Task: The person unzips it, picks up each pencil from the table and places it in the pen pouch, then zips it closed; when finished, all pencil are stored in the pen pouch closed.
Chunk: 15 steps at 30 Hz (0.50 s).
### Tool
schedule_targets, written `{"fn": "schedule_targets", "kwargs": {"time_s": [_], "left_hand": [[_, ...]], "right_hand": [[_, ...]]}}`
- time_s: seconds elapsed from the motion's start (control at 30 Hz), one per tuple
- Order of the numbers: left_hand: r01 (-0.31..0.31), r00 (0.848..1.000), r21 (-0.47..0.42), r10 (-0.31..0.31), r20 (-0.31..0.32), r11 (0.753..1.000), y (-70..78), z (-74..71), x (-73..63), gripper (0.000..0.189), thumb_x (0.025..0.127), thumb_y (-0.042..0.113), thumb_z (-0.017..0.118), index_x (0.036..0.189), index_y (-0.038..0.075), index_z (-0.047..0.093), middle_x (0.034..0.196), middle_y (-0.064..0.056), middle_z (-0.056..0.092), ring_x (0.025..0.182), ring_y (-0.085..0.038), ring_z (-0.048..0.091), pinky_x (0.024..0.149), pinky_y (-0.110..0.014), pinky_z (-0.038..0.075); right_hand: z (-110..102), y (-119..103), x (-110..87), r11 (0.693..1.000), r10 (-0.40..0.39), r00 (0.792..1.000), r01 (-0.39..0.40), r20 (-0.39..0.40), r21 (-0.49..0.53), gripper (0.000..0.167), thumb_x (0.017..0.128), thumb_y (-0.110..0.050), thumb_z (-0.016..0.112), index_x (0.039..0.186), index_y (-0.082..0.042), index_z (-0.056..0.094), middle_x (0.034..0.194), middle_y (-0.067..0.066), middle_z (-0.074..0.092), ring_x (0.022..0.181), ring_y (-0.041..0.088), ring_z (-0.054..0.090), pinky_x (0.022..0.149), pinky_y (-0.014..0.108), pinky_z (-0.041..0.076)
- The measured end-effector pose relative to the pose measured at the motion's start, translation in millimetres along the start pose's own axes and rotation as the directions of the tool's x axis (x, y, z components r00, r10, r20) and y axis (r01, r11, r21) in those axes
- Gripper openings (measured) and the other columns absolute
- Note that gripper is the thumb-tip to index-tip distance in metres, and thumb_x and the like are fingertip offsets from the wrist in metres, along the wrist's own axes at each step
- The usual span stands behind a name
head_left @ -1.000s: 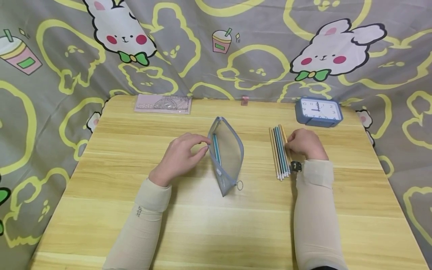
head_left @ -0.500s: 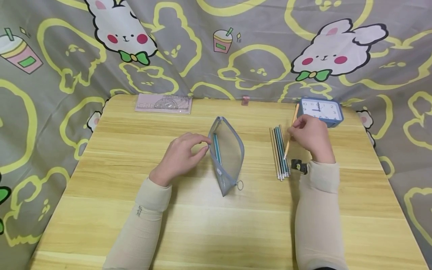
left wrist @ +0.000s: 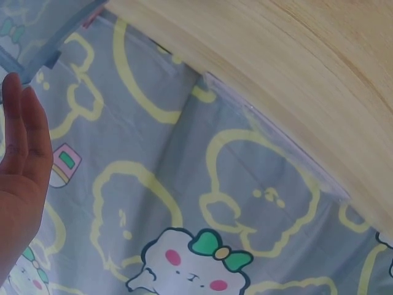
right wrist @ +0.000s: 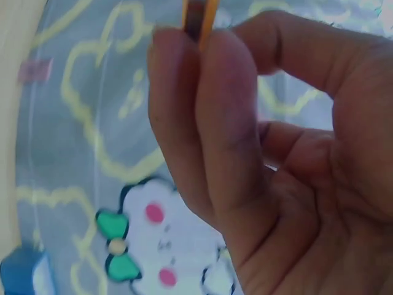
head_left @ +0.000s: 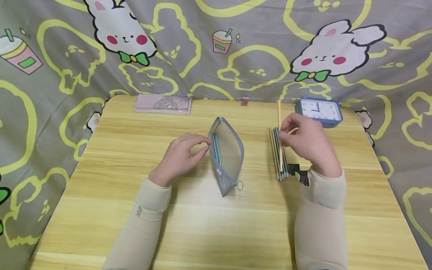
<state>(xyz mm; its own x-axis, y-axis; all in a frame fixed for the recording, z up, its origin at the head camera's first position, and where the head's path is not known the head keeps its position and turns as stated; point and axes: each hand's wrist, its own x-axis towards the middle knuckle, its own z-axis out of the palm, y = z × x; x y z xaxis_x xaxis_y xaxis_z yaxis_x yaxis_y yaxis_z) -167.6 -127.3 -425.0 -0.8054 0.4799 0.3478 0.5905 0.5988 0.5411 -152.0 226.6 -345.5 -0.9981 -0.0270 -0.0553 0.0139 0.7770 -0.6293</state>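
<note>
A grey zip pencil case [head_left: 240, 150] stands with its mouth spread wide, a blue pencil [head_left: 217, 149] leaning inside. At its left rim my left hand [head_left: 182, 155] pinches the edge between thumb and forefinger; in the left wrist view two fingers meet the case's edge [left wrist: 37, 61]. My right hand [head_left: 308, 140] pinches a yellow pencil [head_left: 279, 116], raised nearly upright over a row of pencils [head_left: 274, 157]. In the right wrist view the fingertips close round that pencil [right wrist: 209, 21]. The row has gold and dark teal pencils side by side, partly covered by the held one.
A blue alarm clock [head_left: 320, 111] stands at the back right, just behind the right hand. A pinkish ruler set with a protractor [head_left: 162, 104] lies at the back left. A small pink piece [head_left: 244, 101] is at the back edge, before the patterned curtain [head_left: 256, 71].
My right hand has lifted a yellow pencil from the row's right side, then carried it left over the other pencils. The left hand and pencil case have stayed put.
</note>
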Motion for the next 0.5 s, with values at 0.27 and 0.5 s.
{"fn": "schedule_targets", "kwargs": {"time_s": [0.27,0.5], "left_hand": [[-0.009,1.0,0.009,0.009,-0.008,1.0,-0.8,0.4,-0.5,0.017,0.099,0.016,0.075,0.115,0.014,0.079,0.115,-0.003,0.08,0.108,-0.025,0.074,0.094,-0.046,0.061],[-0.013,1.0,0.009,0.013,-0.012,1.0,-1.2,1.0,0.1,0.017,0.099,0.016,0.075,0.115,0.015,0.079,0.116,-0.002,0.08,0.108,-0.024,0.075,0.094,-0.045,0.061]], "right_hand": [[23.1,-37.4,-8.9,0.985,-0.161,0.977,0.167,0.138,-0.035,0.009,0.087,-0.01,0.066,0.095,-0.014,0.066,0.086,0.001,0.075,0.065,0.015,0.063,0.061,0.03,0.048],[48.3,-53.9,-8.1,0.965,-0.258,0.935,0.26,0.243,0.024,0.013,0.082,-0.004,0.067,0.09,-0.014,0.065,0.082,-0.002,0.072,0.062,0.012,0.062,0.062,0.03,0.05]]}}
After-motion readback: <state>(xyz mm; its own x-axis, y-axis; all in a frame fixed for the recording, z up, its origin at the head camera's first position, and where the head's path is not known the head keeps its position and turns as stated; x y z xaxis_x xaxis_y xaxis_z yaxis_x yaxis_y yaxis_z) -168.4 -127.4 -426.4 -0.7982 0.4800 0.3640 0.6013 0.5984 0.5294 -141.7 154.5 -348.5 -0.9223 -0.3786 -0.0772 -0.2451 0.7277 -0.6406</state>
